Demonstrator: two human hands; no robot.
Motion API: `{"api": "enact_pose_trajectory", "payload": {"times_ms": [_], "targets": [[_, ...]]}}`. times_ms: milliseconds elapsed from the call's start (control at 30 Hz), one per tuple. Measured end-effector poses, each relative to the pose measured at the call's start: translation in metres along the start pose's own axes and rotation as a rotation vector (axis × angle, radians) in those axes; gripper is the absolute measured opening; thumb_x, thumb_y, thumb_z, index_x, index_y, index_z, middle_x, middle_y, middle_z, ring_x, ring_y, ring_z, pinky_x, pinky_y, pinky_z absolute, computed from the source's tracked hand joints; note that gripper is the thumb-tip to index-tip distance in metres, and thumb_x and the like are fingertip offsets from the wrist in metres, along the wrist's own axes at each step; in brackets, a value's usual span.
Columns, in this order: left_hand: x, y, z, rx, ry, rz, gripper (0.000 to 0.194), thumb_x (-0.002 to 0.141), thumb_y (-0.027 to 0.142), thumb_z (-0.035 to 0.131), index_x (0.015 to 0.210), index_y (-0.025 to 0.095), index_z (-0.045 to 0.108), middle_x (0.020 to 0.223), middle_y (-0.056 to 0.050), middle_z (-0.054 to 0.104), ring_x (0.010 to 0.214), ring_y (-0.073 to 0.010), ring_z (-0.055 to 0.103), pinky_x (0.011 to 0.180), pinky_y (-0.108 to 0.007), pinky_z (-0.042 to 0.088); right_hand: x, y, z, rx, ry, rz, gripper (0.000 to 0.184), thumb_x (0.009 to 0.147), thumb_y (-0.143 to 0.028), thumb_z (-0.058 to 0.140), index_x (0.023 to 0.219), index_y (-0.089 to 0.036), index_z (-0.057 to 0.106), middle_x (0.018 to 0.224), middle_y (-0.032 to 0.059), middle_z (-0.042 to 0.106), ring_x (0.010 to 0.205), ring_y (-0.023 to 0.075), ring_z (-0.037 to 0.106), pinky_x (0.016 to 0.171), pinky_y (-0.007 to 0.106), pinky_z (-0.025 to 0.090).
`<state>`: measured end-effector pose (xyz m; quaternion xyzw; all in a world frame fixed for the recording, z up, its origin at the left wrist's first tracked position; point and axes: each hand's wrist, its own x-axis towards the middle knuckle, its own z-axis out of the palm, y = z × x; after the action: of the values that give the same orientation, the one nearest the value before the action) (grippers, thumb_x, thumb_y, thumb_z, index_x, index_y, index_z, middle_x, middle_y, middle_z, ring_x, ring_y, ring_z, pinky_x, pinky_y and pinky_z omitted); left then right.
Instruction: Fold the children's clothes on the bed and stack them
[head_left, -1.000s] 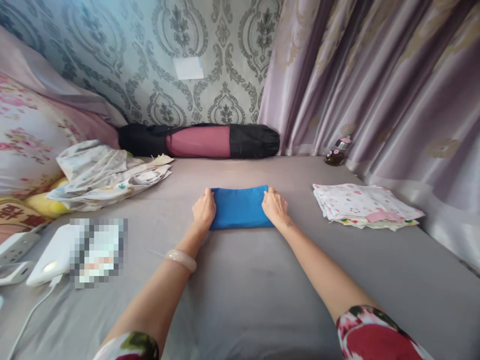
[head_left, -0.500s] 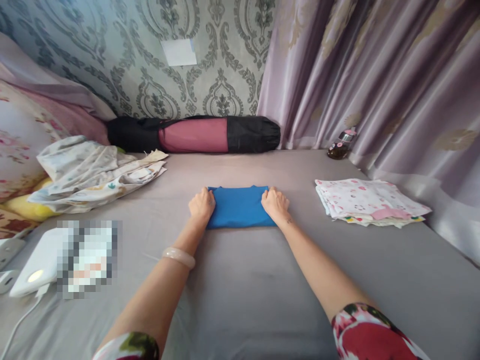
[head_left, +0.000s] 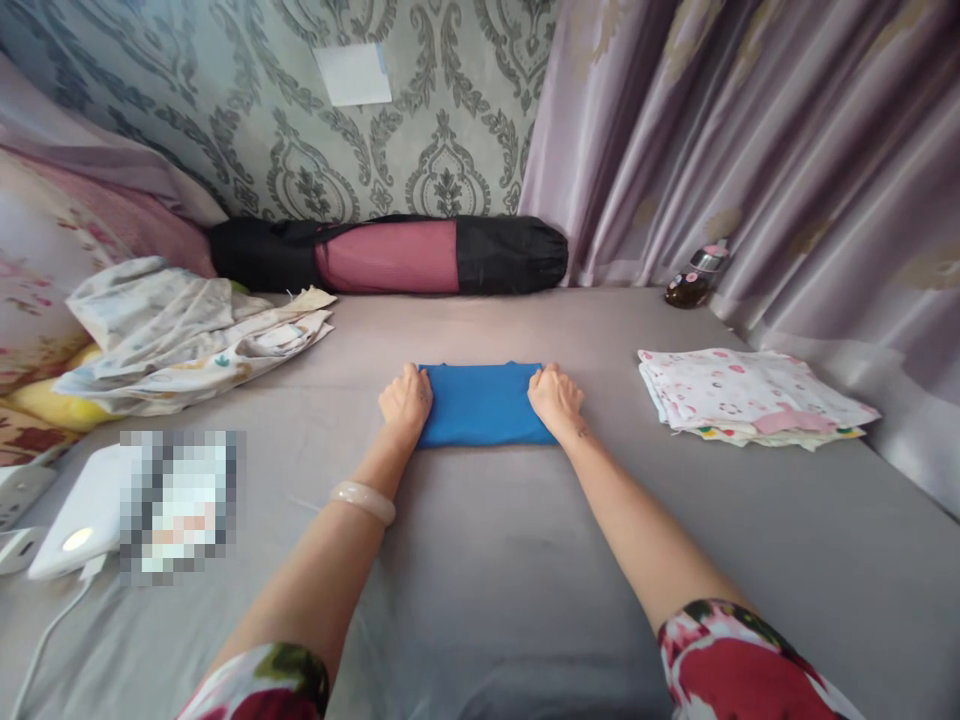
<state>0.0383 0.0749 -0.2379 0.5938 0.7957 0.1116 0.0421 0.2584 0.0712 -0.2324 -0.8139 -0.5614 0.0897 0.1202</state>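
Observation:
A folded blue cloth [head_left: 484, 405] lies flat as a rectangle on the grey bed sheet [head_left: 480, 560]. My left hand [head_left: 406, 398] is closed on its far left corner, with a pale bangle [head_left: 364, 500] round the wrist. Over at the far right corner, my right hand [head_left: 556, 397] grips the cloth too, fingers curled. The fingertips of both hands are hidden under the knuckles. Between the hands the cloth is stretched fairly straight along its far edge.
To the right sits a stack of folded patterned cloths [head_left: 750, 390]. A bottle [head_left: 696, 276] stands by the curtain [head_left: 637, 130]. A black and pink roll bag [head_left: 386, 255] lines the wall. Crumpled cloth [head_left: 187, 325], a white power bank [head_left: 94, 510] and a blurred-out object [head_left: 187, 510] lie left.
Both hands keep hold of the blue cloth's far corners. Small points have come up along its far edge. The camera view has tilted down slightly.

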Motion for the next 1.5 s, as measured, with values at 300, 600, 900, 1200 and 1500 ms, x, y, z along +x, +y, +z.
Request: {"api": "enact_pose_trajectory", "payload": {"times_ms": [300,600,900,1200,1500], "targets": [[-0.021,-0.014,-0.022,-0.245,-0.065,-0.027,0.041,0.096,0.040,0.032,0.122,0.013,0.050,0.106,-0.021,0.069,0.108,-0.0330,0.063,0.086,-0.041,0.047,-0.018,0.010,-0.020,0.082,-0.062,-0.028,0.041,0.099,-0.034,0.030,0.116,-0.008,0.056,0.108,0.0223,0.066,0.107,0.0320,0.063,0.090,0.043,0.046],[-0.061,-0.011,-0.017,-0.009,-0.086,0.148,0.040,0.098,0.033,0.028,0.128,0.014,0.044,0.120,-0.020,0.059,0.101,-0.0315,0.065,0.081,-0.040,0.049,-0.045,0.010,-0.005,-0.032,0.036,-0.064,0.031,0.099,-0.026,0.032,0.116,-0.009,0.051,0.110,0.0219,0.065,0.104,0.0295,0.064,0.090,0.040,0.045],[-0.038,-0.041,-0.006,-0.377,-0.053,0.125,0.037,0.094,0.035,0.040,0.125,0.017,0.050,0.104,-0.011,0.067,0.098,-0.0225,0.063,0.083,-0.031,0.047,-0.043,0.011,-0.005,-0.060,0.044,-0.076,0.032,0.097,-0.025,0.033,0.117,-0.008,0.053,0.110,0.0221,0.065,0.103,0.0307,0.064,0.088,0.040,0.046],[-0.054,-0.072,-0.029,-0.837,-0.303,0.020,0.055,0.071,0.049,0.065,0.112,0.013,0.057,0.069,0.001,0.060,0.057,-0.0124,0.052,0.058,-0.025,0.040,-0.051,0.018,-0.019,0.051,-0.043,-0.062,0.036,0.095,-0.020,0.033,0.125,-0.011,0.050,0.111,0.0195,0.066,0.104,0.0294,0.063,0.087,0.040,0.045],[-0.059,-0.073,-0.033,-1.055,-0.295,0.068,0.060,0.064,0.056,0.068,0.107,0.014,0.062,0.073,-0.001,0.063,0.064,-0.0123,0.053,0.060,-0.024,0.038,-0.046,0.028,-0.017,0.098,-0.024,-0.061,0.032,0.094,-0.019,0.035,0.117,-0.013,0.056,0.105,0.0170,0.068,0.100,0.0273,0.064,0.085,0.036,0.045]]}}
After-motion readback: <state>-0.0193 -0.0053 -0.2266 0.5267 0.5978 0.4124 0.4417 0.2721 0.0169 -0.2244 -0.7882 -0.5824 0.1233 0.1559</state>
